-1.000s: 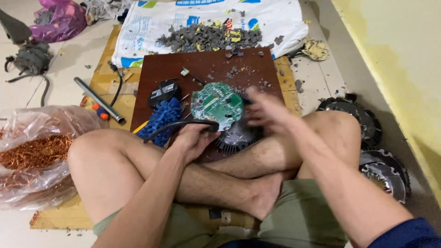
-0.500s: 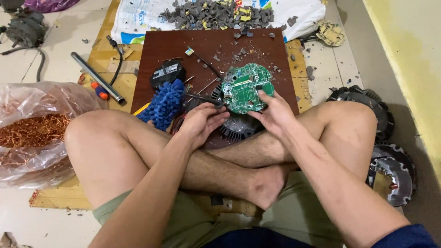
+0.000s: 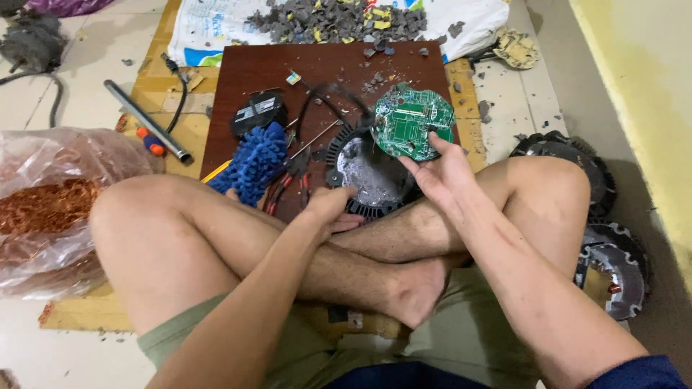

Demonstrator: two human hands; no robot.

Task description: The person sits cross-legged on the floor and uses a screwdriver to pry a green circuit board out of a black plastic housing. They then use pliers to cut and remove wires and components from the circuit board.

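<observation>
I sit cross-legged before a dark brown board (image 3: 245, 75). My right hand (image 3: 441, 171) holds a round green circuit board (image 3: 412, 121) lifted and tilted off a black round finned housing (image 3: 364, 176). My left hand (image 3: 330, 209) grips the near rim of that housing, fingers curled. A black cable (image 3: 324, 97) loops from the housing up over the board. A blue shaggy mitt (image 3: 252, 162) lies left of the housing, with red-handled pliers (image 3: 288, 184) beside it.
A clear bag of copper wire (image 3: 43, 209) lies at the left. A metal tube (image 3: 144, 119) and a small black box (image 3: 258, 114) sit beyond. Grey rubble (image 3: 331, 18) covers a white sack. More round housings (image 3: 613, 259) are stacked at the right by a yellow wall.
The green circuit board has come up off the black housing and moved right in my right hand. My left hand slid down to the housing's near rim.
</observation>
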